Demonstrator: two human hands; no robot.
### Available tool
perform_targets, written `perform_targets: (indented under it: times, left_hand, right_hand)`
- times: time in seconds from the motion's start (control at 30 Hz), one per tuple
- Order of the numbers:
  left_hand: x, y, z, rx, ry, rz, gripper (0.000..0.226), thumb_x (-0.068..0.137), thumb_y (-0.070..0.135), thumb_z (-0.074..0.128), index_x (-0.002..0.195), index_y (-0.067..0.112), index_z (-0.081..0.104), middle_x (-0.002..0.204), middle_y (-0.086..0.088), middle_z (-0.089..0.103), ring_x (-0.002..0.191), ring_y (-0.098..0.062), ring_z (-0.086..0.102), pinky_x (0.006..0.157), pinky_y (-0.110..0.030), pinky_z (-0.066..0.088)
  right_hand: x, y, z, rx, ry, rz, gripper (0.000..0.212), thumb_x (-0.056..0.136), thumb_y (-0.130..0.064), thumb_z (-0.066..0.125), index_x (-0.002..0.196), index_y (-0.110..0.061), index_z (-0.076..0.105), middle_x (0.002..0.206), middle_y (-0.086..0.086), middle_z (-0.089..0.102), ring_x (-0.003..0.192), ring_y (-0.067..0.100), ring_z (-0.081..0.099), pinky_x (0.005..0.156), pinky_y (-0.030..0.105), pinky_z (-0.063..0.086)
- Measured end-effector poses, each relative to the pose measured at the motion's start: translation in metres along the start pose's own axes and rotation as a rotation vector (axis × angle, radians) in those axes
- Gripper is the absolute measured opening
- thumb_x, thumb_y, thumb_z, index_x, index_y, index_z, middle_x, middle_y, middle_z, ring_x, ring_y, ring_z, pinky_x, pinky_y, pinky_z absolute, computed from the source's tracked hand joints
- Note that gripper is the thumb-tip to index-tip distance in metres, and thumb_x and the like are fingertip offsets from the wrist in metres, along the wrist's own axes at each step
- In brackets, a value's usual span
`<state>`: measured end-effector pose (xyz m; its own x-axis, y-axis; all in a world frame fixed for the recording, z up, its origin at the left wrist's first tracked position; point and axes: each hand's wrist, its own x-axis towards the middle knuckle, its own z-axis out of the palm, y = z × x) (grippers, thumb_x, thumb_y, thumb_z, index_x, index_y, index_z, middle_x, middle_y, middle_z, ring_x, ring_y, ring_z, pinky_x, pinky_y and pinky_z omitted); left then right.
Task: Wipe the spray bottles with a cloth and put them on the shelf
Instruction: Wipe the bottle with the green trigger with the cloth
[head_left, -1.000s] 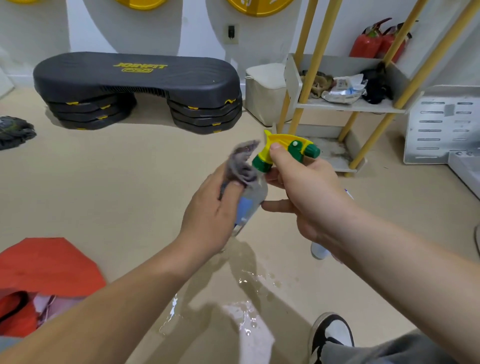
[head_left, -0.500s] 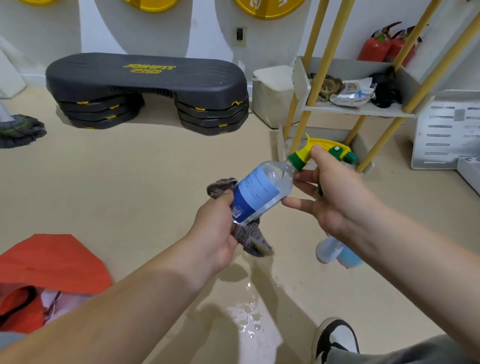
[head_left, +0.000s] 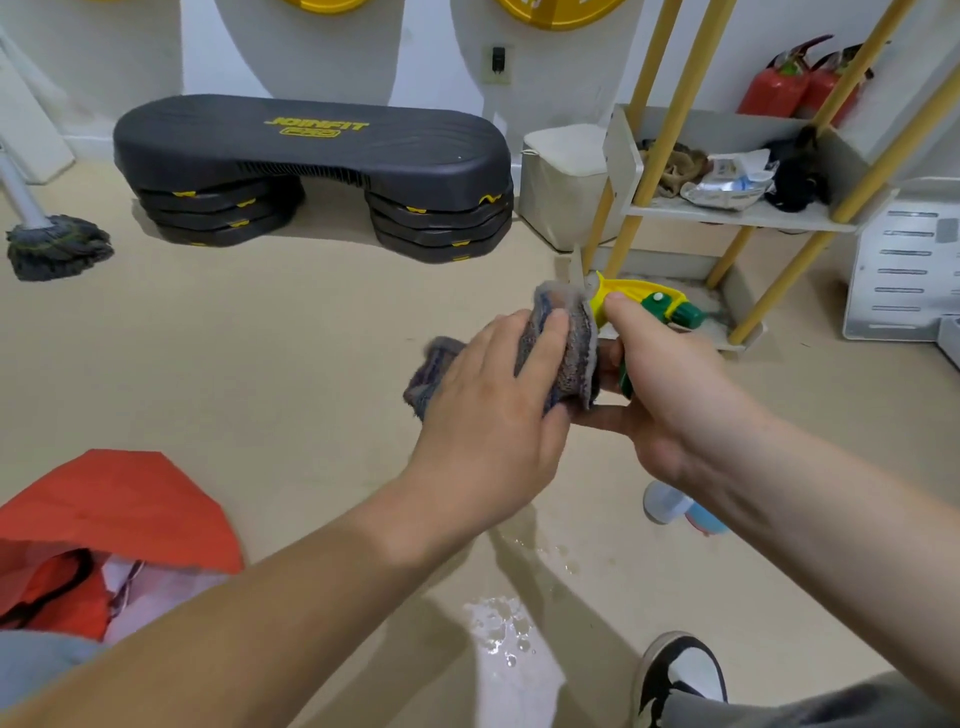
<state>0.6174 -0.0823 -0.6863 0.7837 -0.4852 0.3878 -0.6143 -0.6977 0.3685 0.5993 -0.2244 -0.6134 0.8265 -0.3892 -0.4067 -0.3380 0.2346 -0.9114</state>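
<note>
My right hand grips a spray bottle by its yellow and green trigger head, held in mid-air at the centre of the view. My left hand presses a grey cloth around the bottle's body, which is hidden under the cloth. A second spray bottle lies on the floor below my right forearm, partly hidden. The yellow-legged shelf stands at the back right.
Water is pooled on the floor below my hands. A black step platform sits at the back, a mop head at far left, red fabric at lower left. My shoe is at the bottom right.
The cloth, held below the tilted bottle half a second ago, now wraps over the bottle's body, with my left hand on top of it. The label is covered.
</note>
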Motion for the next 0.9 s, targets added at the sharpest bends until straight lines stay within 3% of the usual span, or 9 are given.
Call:
perform_targets:
  times: [0.17, 0.23, 0.3, 0.4, 0.57, 0.63, 0.77, 0.83, 0.9]
  left_hand:
    - [0.007, -0.018, -0.016, -0.383, -0.04, -0.13, 0.044, 0.094, 0.05, 0.047, 0.137, 0.042, 0.052, 0.128, 0.013, 0.057, 0.114, -0.013, 0.059, 0.085, -0.035, 0.051]
    - [0.011, -0.018, -0.019, -0.646, -0.073, -0.398, 0.024, 0.1, 0.047, 0.041, 0.112, 0.041, 0.061, 0.104, 0.015, 0.068, 0.098, -0.01, 0.064, 0.081, -0.032, 0.051]
    - [0.013, -0.025, -0.014, -0.836, -0.163, -0.725, 0.029, 0.106, 0.043, 0.042, 0.101, 0.031, 0.068, 0.094, 0.008, 0.075, 0.084, -0.01, 0.069, 0.073, -0.028, 0.049]
    - [0.004, -0.031, -0.006, -1.071, -0.275, -1.129, 0.045, 0.101, 0.048, 0.05, 0.109, 0.011, 0.075, 0.107, -0.022, 0.077, 0.084, -0.025, 0.07, 0.084, -0.038, 0.051]
    - [-0.004, -0.003, 0.003, -1.519, -0.108, -1.334, 0.038, 0.106, 0.046, 0.05, 0.103, 0.013, 0.068, 0.101, -0.022, 0.073, 0.091, -0.04, 0.072, 0.096, -0.056, 0.054]
    - [-0.003, 0.005, 0.007, -1.549, -0.06, -1.321, 0.029, 0.11, 0.037, 0.048, 0.116, 0.014, 0.065, 0.113, -0.022, 0.073, 0.103, -0.045, 0.074, 0.096, -0.063, 0.055]
    - [-0.006, 0.013, 0.016, -1.11, 0.042, -1.193, 0.043, 0.103, 0.05, 0.037, 0.134, 0.023, 0.047, 0.126, -0.015, 0.067, 0.111, -0.039, 0.067, 0.097, -0.051, 0.055]
    - [-0.007, 0.009, 0.017, -0.904, 0.086, -0.948, 0.055, 0.091, 0.058, 0.033, 0.14, 0.032, 0.036, 0.144, -0.021, 0.055, 0.127, -0.052, 0.057, 0.104, -0.068, 0.048]
    - [-0.006, 0.003, 0.019, -0.626, 0.098, -0.582, 0.062, 0.097, 0.042, 0.036, 0.157, 0.026, 0.028, 0.162, -0.013, 0.036, 0.147, -0.046, 0.038, 0.117, -0.068, 0.035]
  right_hand:
    - [0.0, 0.001, 0.002, -0.042, 0.015, -0.067, 0.023, 0.097, -0.033, 0.064, 0.109, -0.015, 0.072, 0.094, 0.012, 0.078, 0.088, 0.023, 0.078, 0.08, 0.043, 0.065]
    - [0.001, 0.001, 0.002, -0.022, -0.001, -0.06, 0.018, 0.095, -0.03, 0.064, 0.103, -0.017, 0.071, 0.09, 0.013, 0.074, 0.084, 0.023, 0.073, 0.083, 0.046, 0.065]
    - [0.003, 0.001, 0.0, 0.014, 0.004, -0.041, 0.014, 0.095, -0.027, 0.063, 0.102, -0.018, 0.071, 0.085, 0.008, 0.071, 0.079, 0.019, 0.069, 0.082, 0.045, 0.065]
    - [0.009, 0.0, -0.007, 0.042, 0.019, -0.02, 0.015, 0.098, -0.029, 0.061, 0.102, -0.019, 0.071, 0.081, 0.004, 0.074, 0.073, 0.015, 0.071, 0.077, 0.041, 0.066]
    - [0.021, 0.001, -0.011, 0.11, 0.072, -0.023, 0.014, 0.099, -0.03, 0.06, 0.106, -0.02, 0.068, 0.088, 0.004, 0.074, 0.077, 0.016, 0.069, 0.082, 0.044, 0.065]
    - [0.022, 0.001, -0.007, 0.125, 0.086, -0.021, 0.013, 0.097, -0.028, 0.061, 0.105, -0.02, 0.067, 0.093, 0.006, 0.071, 0.08, 0.018, 0.066, 0.082, 0.044, 0.065]
    - [0.019, 0.002, -0.001, 0.088, 0.094, -0.028, 0.029, 0.096, -0.028, 0.059, 0.116, -0.011, 0.071, 0.088, 0.004, 0.068, 0.081, 0.016, 0.067, 0.082, 0.042, 0.065]
    - [0.017, -0.001, 0.001, 0.067, 0.094, -0.059, 0.036, 0.096, -0.031, 0.059, 0.122, -0.009, 0.07, 0.095, 0.006, 0.075, 0.081, 0.013, 0.072, 0.081, 0.039, 0.065]
    - [0.015, -0.002, 0.004, 0.045, 0.093, -0.084, 0.035, 0.096, -0.034, 0.062, 0.121, -0.01, 0.071, 0.104, 0.008, 0.078, 0.08, 0.012, 0.073, 0.077, 0.036, 0.066]
